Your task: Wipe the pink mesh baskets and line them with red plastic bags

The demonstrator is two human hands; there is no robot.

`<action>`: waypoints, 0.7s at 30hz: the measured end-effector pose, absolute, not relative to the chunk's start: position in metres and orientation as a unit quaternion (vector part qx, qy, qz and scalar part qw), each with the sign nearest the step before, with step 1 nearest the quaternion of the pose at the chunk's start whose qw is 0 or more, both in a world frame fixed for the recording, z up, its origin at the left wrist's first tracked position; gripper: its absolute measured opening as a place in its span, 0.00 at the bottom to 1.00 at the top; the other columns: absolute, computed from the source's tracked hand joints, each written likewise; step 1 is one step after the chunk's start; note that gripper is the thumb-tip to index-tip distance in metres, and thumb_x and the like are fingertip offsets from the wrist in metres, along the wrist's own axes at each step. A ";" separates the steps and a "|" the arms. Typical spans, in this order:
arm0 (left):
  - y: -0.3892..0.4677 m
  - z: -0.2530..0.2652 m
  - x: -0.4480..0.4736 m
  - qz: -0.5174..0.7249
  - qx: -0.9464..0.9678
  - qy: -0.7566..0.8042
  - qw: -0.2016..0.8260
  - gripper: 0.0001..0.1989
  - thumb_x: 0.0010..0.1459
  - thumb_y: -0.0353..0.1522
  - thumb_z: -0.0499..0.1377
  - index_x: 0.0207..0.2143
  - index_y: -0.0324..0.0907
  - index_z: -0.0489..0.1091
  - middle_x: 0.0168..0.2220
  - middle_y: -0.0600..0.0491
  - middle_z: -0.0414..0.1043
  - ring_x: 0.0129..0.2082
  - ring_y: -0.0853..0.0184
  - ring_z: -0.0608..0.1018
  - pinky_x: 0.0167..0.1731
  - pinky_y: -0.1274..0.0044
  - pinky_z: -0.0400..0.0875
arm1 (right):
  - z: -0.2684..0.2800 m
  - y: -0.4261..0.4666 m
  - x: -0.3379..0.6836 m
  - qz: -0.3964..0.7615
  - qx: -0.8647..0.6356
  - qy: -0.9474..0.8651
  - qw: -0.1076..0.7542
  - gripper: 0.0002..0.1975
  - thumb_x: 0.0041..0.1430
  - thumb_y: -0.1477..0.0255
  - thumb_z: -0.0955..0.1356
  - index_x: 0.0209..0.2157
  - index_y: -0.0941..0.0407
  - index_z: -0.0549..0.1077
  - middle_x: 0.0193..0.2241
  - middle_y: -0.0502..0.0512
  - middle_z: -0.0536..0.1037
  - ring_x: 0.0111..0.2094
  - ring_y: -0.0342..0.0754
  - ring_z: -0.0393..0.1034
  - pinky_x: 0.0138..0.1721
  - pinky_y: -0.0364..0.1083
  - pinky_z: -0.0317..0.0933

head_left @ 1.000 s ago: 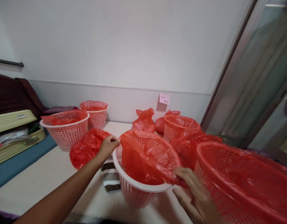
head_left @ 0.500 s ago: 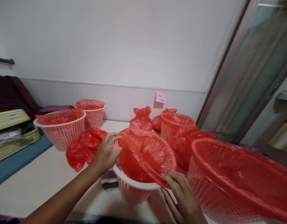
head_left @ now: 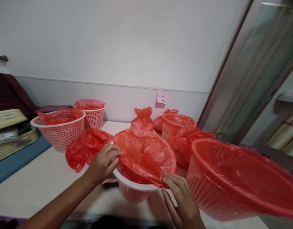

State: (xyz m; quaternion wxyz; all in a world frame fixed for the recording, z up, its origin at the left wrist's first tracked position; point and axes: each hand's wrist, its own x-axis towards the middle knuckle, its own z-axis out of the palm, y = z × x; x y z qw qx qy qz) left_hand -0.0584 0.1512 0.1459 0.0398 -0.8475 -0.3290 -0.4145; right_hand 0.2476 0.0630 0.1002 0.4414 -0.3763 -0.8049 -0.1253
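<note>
In the middle stands a white perforated plastic basket [head_left: 134,187], with a thin red plastic bag [head_left: 146,156] lining it. The bag is folded over the far and right parts of the rim; at the near side its edge lies inside, leaving the white rim bare. My left hand [head_left: 105,162] grips the bag's edge at the left of the rim, fingers pressed together. At the right front, the fingers of my right hand [head_left: 182,198] hold the bag's edge against the rim, thumb lower on the outside.
A large lined basket [head_left: 208,187] stands close on the right. Knotted red bags [head_left: 143,119] and another lined basket [head_left: 169,128] sit behind. Crumpled red bags [head_left: 86,148] lie left, before two more baskets [head_left: 63,135]. A pink note [head_left: 161,98] is on the wall.
My left hand has closed from spread fingers onto the bag's edge. The bag's near edge has been drawn lower and toward the front rim. My right hand stays at the right front.
</note>
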 end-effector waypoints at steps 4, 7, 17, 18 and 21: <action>0.138 0.125 -0.068 -0.476 -0.807 -0.344 0.070 0.14 0.59 0.22 0.54 0.45 0.44 0.65 0.40 0.50 0.66 0.42 0.66 0.70 0.42 0.73 0.68 | 0.099 0.066 0.244 -0.123 -0.348 -0.807 0.462 0.19 0.58 0.85 0.64 0.51 0.61 0.65 0.46 0.62 0.68 0.51 0.53 0.62 0.49 0.53 0.64; 0.134 0.113 -0.065 -0.524 -0.773 -0.347 0.088 0.13 0.58 0.20 0.54 0.44 0.41 0.65 0.39 0.50 0.65 0.41 0.67 0.70 0.42 0.74 0.67 | 0.101 0.068 0.241 -0.119 -0.338 -0.809 0.466 0.15 0.58 0.86 0.64 0.47 0.61 0.68 0.45 0.62 0.67 0.49 0.52 0.62 0.48 0.53 0.64; 0.135 0.091 -0.067 -0.550 -0.773 -0.303 0.092 0.15 0.57 0.21 0.55 0.46 0.39 0.64 0.43 0.48 0.66 0.48 0.62 0.70 0.51 0.68 0.66 | 0.101 0.068 0.246 -0.122 -0.363 -0.805 0.454 0.17 0.58 0.86 0.64 0.49 0.63 0.67 0.43 0.62 0.67 0.49 0.51 0.61 0.48 0.52 0.63; 0.136 0.091 -0.068 -0.549 -0.774 -0.302 0.091 0.15 0.57 0.21 0.55 0.46 0.39 0.64 0.44 0.48 0.66 0.49 0.62 0.70 0.51 0.68 0.66 | 0.102 0.069 0.246 -0.119 -0.362 -0.804 0.456 0.16 0.58 0.87 0.63 0.48 0.63 0.67 0.43 0.61 0.67 0.48 0.51 0.61 0.48 0.51 0.63; 0.138 0.092 -0.067 -0.550 -0.775 -0.297 0.090 0.15 0.57 0.20 0.55 0.46 0.38 0.64 0.44 0.48 0.66 0.49 0.63 0.70 0.50 0.69 0.66 | 0.105 0.071 0.244 -0.106 -0.355 -0.804 0.465 0.14 0.58 0.87 0.63 0.45 0.62 0.68 0.42 0.60 0.67 0.48 0.50 0.61 0.47 0.50 0.63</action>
